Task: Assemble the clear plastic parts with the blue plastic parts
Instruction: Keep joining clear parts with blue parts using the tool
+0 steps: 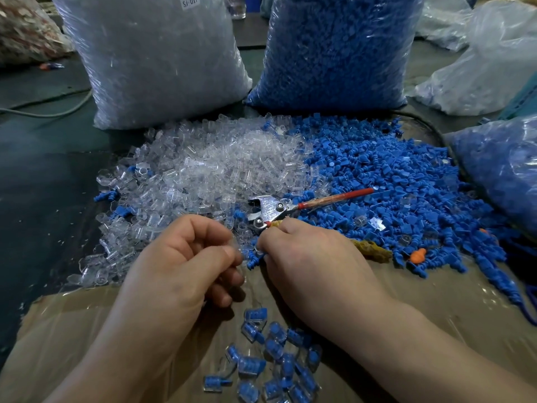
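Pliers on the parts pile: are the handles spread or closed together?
Spread. The pliers lie with the red handle angling away right while the cloth-wrapped handle runs under the right hand.

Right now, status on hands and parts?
Left hand pinches what looks like a clear part. Right hand pinches blue part, tip toward left. Pliers on the piles, one handle under right hand.

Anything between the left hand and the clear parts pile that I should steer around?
Nothing visible does. The left hand sits at the near edge of the clear parts pile, with loose pieces just past its knuckles. The pliers lie further right, beyond the right hand.
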The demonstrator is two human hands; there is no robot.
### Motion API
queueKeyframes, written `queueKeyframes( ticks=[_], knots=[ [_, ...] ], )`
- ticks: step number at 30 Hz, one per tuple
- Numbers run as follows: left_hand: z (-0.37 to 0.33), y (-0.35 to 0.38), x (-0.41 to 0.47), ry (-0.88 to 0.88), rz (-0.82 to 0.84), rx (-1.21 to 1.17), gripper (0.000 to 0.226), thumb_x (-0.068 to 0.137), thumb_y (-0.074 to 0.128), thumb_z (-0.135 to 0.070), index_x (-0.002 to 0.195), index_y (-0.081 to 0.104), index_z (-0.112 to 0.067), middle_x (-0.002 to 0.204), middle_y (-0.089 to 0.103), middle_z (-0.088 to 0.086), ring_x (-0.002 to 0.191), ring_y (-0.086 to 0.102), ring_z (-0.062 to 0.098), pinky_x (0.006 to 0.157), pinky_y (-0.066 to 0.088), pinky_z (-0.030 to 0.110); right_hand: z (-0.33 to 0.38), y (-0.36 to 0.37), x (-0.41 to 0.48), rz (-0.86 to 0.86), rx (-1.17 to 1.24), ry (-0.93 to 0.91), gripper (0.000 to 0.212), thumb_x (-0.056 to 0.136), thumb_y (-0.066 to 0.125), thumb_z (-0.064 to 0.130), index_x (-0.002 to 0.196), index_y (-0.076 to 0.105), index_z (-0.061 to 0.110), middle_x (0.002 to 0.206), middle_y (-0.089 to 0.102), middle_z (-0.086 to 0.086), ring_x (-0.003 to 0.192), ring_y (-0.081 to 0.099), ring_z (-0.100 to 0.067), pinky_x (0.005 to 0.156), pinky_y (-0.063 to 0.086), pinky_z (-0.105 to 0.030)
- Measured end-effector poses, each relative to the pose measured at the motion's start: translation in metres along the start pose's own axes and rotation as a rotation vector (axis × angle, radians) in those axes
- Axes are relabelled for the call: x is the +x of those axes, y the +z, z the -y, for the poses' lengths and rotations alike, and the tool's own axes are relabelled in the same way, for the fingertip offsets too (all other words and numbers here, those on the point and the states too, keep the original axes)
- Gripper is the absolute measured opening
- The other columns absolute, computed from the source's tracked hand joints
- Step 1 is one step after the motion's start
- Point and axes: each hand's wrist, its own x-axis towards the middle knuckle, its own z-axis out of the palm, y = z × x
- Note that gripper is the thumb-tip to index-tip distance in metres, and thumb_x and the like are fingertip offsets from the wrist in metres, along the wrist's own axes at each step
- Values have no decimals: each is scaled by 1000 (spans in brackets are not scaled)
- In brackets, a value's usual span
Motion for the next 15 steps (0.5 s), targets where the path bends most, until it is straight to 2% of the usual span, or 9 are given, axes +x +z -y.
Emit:
queueKeyframes(
  ticks=[1,3,5,7,10,12,15],
  knots=[
    [0,0,0,-6,-2,-19,12,70,67,-21,80,72,-28,74,73,14,57,66,27,44,50,27,-1,-1,0,-11,26,-6,9,93,56,18,97,52,25,85,47,6,66,45,-20,44,26,-29],
    [-3,0,-1,-8,20,-52,9,71,70,-22,79,72,-26,75,72,15,59,67,27,45,51,27,-6,-2,-2,-46,141,14,1,96,52,25,95,52,26,90,51,7,76,52,-19,59,43,-36],
    [-6,-1,-2,-21,52,-97,7,72,71,-24,79,72,-23,75,72,16,59,66,28,46,51,28,-10,-5,-5,-101,321,86,5,95,55,32,91,55,29,90,54,11,81,53,-8,71,46,-31],
    [-7,-2,-2,-32,72,-142,7,72,72,-24,79,73,-24,77,72,17,58,66,27,45,52,30,-11,-8,-7,-157,538,154,4,92,63,27,89,60,29,87,60,13,84,58,-3,72,49,-21],
    [-8,-1,-2,-42,112,-197,15,69,75,-14,80,75,-24,80,73,15,59,66,22,44,51,27,-8,-10,-11,-124,900,190,19,92,65,13,93,64,32,83,66,10,73,68,-5,69,58,-28],
    [-9,-1,-1,-66,133,-256,28,58,83,-8,82,76,-22,80,73,14,59,66,20,43,50,25,-7,-12,-12,-139,946,141,23,91,65,10,96,63,32,84,66,9,74,70,-8,68,59,-32],
    [-11,-1,-1,-115,158,-365,31,54,81,-19,84,76,-19,77,71,15,56,64,20,42,49,26,-4,-13,-13,-172,923,65,21,89,64,18,101,60,35,90,65,11,81,69,-12,70,58,-32]
  ],
)
